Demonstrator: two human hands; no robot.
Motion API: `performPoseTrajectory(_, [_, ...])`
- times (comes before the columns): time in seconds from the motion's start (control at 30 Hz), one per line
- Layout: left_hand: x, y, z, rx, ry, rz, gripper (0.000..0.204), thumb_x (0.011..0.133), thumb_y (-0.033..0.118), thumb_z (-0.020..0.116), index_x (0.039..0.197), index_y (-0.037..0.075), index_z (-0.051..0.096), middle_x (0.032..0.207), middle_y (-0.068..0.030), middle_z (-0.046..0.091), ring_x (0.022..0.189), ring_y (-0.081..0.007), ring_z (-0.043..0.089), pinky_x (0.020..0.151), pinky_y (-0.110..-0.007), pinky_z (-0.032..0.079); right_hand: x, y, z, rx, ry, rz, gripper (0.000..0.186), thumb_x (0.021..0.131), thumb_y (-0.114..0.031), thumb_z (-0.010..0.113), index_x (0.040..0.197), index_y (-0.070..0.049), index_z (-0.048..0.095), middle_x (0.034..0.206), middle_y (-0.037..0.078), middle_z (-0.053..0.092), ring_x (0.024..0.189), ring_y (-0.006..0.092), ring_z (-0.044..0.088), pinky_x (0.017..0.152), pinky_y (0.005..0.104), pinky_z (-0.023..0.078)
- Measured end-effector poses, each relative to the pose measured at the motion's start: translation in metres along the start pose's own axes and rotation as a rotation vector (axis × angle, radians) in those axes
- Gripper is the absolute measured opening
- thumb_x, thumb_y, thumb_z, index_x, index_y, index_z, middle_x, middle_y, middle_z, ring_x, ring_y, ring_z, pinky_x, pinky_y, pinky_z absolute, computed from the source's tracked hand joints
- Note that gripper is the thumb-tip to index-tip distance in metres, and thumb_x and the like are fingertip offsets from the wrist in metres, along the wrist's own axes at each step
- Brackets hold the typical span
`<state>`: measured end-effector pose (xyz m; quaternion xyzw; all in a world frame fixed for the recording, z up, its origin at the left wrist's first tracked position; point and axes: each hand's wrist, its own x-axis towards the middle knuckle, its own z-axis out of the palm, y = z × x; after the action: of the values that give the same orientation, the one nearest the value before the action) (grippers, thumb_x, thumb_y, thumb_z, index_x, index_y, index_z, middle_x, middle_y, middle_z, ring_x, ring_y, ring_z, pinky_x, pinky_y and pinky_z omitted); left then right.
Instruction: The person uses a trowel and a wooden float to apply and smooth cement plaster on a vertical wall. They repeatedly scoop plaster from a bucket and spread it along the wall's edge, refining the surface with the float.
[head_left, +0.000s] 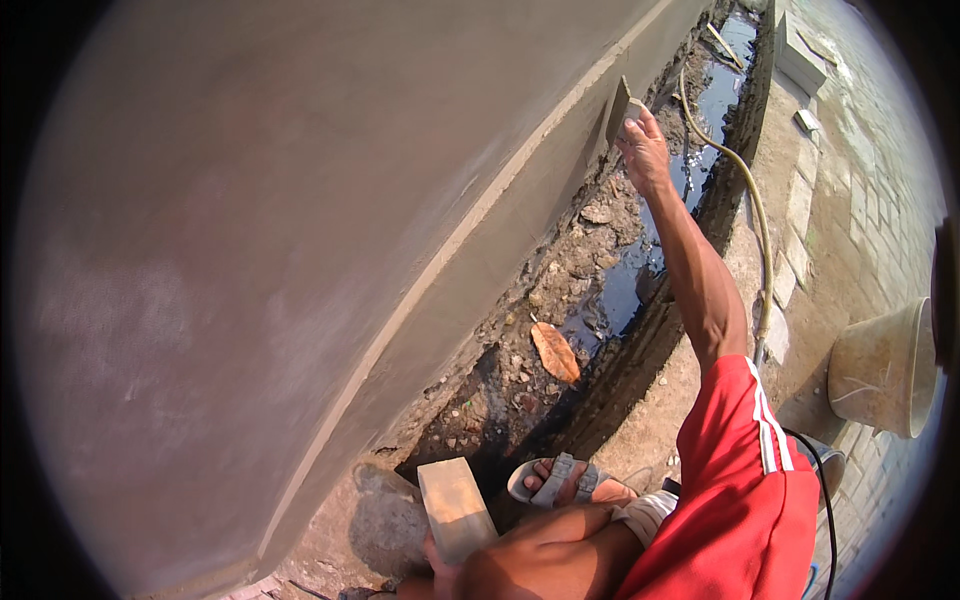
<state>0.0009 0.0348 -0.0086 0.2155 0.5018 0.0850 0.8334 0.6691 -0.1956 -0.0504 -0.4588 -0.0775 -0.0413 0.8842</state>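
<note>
Float (617, 112) beside the wall (300, 200), right hand (646, 150) clamped on it; left hand (438, 562) apart, gripping a block (456, 508); red sleeve (730, 440) striped white.

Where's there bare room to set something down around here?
The paving looks mostly bare between the hose, the grey blocks and the bucket. Along the wall it is crowded with rubble, dark water and a brown leaf; so is the bottom, where the left hand holds a pale block beside the sandalled foot.

Wall (250, 250) left, room above ditch (622, 288)
</note>
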Motion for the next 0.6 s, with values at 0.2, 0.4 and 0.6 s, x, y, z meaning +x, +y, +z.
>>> performPoseTrajectory(0.2, [0.007, -0.005, -0.005, -0.003, 0.006, 0.003, 0.045, 0.096, 0.033, 0.03, 0.123, 0.003, 0.05, 0.114, -0.0134, 0.059, 0.1, -0.0284, 0.06, 0.086, -0.041, 0.049, -0.072, 0.019, 0.054, -0.015, -0.057, -0.051, 0.046, 0.09, -0.008, 0.055, 0.134, -0.004, 0.042, 0.114, 0.006, 0.058, 0.099, 0.0146, 0.056, 0.085, 0.0312, 0.046])
performPoseTrajectory(0.4, [0.024, -0.006, -0.022, -0.004, -0.008, 0.01, 0.044, 0.096, 0.033, 0.03, 0.123, 0.004, 0.049, 0.115, -0.0134, 0.058, 0.1, -0.0283, 0.059, 0.087, -0.041, 0.049, -0.221, 0.044, 0.132, -0.314, -0.164, -0.03, 0.035, 0.085, -0.001, 0.06, 0.119, -0.005, 0.055, 0.109, 0.007, 0.059, 0.105, 0.0165, 0.053, 0.091, 0.0288, 0.041])
performPoseTrajectory(0.6, [0.031, -0.007, -0.005, 0.117, 0.002, 0.015, 0.046, 0.096, 0.035, 0.031, 0.122, 0.002, 0.049, 0.113, -0.0137, 0.058, 0.101, -0.0281, 0.058, 0.088, -0.041, 0.049, -0.246, 0.012, 0.093, -0.12, -0.278, 0.262, 0.037, 0.09, -0.012, 0.057, 0.125, 0.0, 0.049, 0.113, 0.007, 0.058, 0.104, 0.0152, 0.053, 0.089, 0.0316, 0.043])
